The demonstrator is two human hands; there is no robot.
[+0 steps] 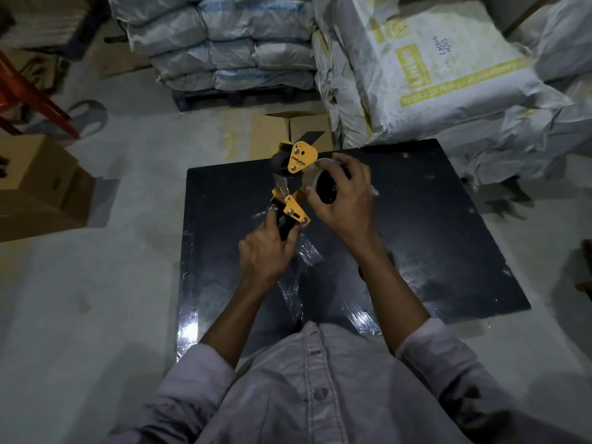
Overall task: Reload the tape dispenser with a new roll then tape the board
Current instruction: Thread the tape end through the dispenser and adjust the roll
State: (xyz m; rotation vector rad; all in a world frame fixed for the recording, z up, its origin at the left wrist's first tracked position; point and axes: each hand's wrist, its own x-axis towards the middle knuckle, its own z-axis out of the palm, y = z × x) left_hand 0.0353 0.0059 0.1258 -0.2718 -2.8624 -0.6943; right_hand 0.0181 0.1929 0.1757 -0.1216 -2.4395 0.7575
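A yellow and black tape dispenser (296,174) is held upright over the black board (432,238). My left hand (267,253) grips its black handle from below. My right hand (344,195) is wrapped around a roll of clear tape (325,184) that sits on the dispenser's right side, beside the yellow plate. A strip of clear tape runs down past the front roller. The board lies flat on the floor and carries several shiny strips of clear tape near its front and left edge.
Stacked grey sacks (230,56) and large wrapped bales (432,68) stand behind the board. Brown cardboard boxes lie at the left (38,184) and just beyond the board (288,129). A red metal frame (35,97) crosses the far left. Bare concrete floor surrounds the board.
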